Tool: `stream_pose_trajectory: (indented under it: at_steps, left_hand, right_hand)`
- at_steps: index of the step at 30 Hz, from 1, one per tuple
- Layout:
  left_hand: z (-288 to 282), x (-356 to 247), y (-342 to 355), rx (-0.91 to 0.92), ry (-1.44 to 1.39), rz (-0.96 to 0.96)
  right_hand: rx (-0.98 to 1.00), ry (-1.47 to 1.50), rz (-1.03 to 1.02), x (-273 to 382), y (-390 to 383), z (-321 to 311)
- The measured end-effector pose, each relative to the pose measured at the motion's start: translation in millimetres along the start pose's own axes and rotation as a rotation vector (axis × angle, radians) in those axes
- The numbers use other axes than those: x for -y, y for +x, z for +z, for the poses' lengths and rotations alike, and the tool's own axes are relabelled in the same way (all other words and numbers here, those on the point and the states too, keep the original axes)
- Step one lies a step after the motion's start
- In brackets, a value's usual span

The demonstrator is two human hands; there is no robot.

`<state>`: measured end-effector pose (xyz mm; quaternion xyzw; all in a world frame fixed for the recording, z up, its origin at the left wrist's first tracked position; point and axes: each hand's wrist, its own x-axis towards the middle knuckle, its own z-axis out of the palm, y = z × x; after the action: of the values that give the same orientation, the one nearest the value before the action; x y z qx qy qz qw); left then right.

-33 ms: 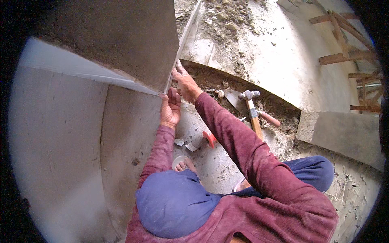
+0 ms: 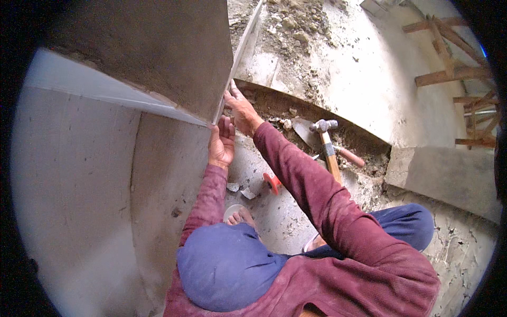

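Note:
My right hand (image 2: pixel 241 112) has its fingers pressed on a long pale strip (image 2: pixel 244 42) along the edge of a grey slab (image 2: pixel 163 47). My left hand (image 2: pixel 222 145) is below the slab's lower corner, palm up, with its thumb at the corner and its fingers loosely bent and apart. To the right of my hands, a ball-pein hammer (image 2: pixel 331 158) with a wooden handle lies by a trowel (image 2: pixel 303 131) with a red handle. An orange-red round object (image 2: pixel 272 183) sits below them, near some pale fragments (image 2: pixel 247 193).
A plastered wall (image 2: pixel 74 185) curves along the left. A ledge (image 2: pixel 364 90) with rubble (image 2: pixel 301 31) is at the upper right, above a dirt-filled recess (image 2: pixel 369 161). Timber pieces (image 2: pixel 443 74) stand at the far right, above a concrete block (image 2: pixel 443 174). My bent legs fill the lower middle.

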<state>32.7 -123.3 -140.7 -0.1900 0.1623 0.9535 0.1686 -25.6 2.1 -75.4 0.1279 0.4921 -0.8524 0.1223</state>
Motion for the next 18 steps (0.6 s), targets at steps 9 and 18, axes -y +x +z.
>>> stream_pose_trajectory:
  at_steps: [9, 18]
  left_hand:
    - [1, 17, -1, -0.107, 0.209, 0.137]
    - [12, 13, -12, -0.172, 0.393, 0.188]
  right_hand:
    - [0.011, 0.096, 0.063, 2, -8, 6]
    - [-0.015, 0.088, 0.067, 0, -12, 12]
